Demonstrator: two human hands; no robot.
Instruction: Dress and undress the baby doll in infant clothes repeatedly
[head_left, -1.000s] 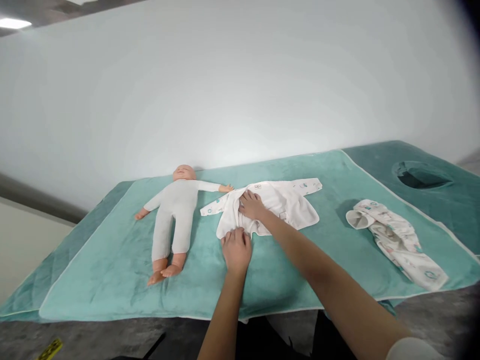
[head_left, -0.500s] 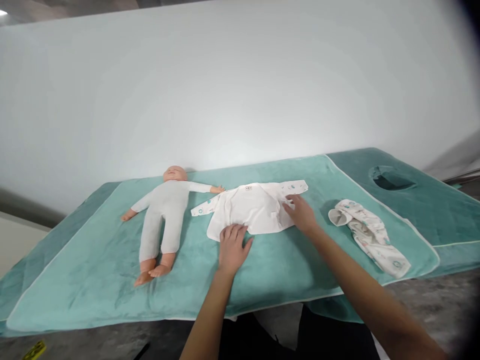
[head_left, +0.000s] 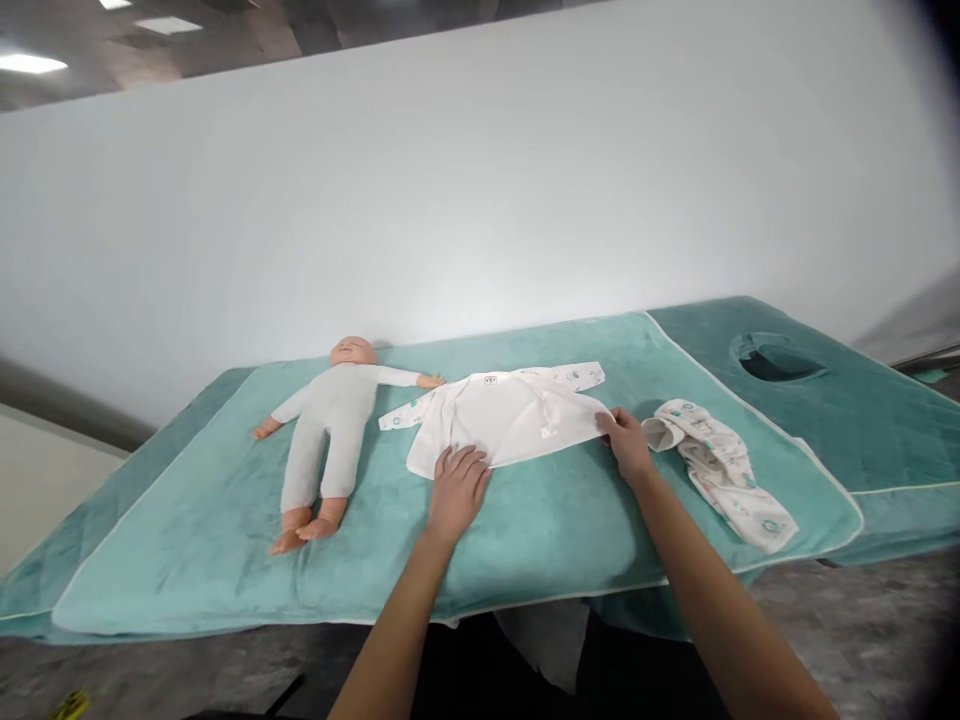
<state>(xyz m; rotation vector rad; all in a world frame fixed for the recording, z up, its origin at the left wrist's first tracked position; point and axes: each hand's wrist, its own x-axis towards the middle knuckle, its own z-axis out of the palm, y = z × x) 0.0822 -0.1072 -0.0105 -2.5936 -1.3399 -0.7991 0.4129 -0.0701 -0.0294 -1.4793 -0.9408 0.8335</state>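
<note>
A small white baby shirt [head_left: 510, 415] lies spread open on the green cover, its printed sleeves stretched out to both sides and a label at the neck. My left hand [head_left: 457, 487] rests flat on its lower edge, fingers extended. At the shirt's right side, my right hand [head_left: 627, 443] pinches the corner of the front panel and holds it pulled outward. To the left lies a baby doll [head_left: 330, 420] on its back in a pale body suit, one hand touching or close to the shirt's left sleeve.
Right of the shirt lies a crumpled printed baby garment [head_left: 724, 470]. The green cover [head_left: 187, 540] spreads over a padded table [head_left: 862, 430] with a face hole [head_left: 776, 358] at the right end. A white wall [head_left: 480, 200] stands behind.
My right hand has moved right and now grips the shirt's front panel, drawing it out flat. My left hand stays on the lower edge. The view has tilted up slightly.
</note>
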